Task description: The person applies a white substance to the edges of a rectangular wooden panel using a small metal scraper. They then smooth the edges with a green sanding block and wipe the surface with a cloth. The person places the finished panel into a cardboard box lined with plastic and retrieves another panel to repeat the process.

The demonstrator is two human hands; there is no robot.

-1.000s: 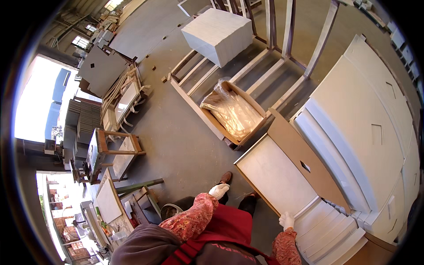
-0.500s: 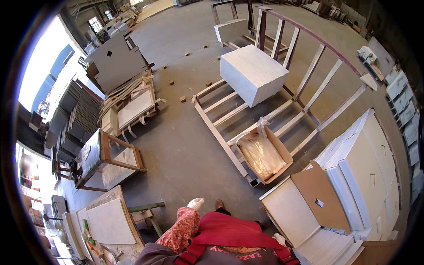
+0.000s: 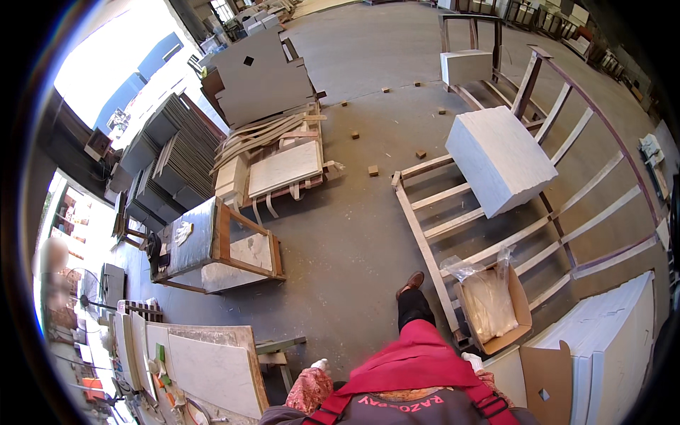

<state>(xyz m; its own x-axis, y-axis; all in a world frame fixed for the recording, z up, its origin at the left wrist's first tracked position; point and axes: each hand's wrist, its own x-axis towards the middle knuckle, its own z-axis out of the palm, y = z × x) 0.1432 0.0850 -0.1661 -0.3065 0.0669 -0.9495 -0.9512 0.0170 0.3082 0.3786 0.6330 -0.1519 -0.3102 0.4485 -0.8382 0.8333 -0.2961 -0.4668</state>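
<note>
My left hand, in a white glove, hangs beside the red apron at the end of a floral sleeve. It is apart from the left worktable, which carries a pale stone slab. My right hand, also gloved in white, is at the apron's right side, close to an open cardboard box lined with clear plastic. Both hands look small, and their fingers are too indistinct to read. Nothing shows in either. My brown shoe is stepping forward on the floor.
A wooden-slatted metal rack on the right carries a block of stacked white slabs. White panels stand near right. A plastic-covered table and a slab-laden pallet are left. Small wooden blocks dot the floor.
The view has turned left and moved forward, so the rack and box sit farther right. My left hand has drawn back toward my body, and one leg has come forward.
</note>
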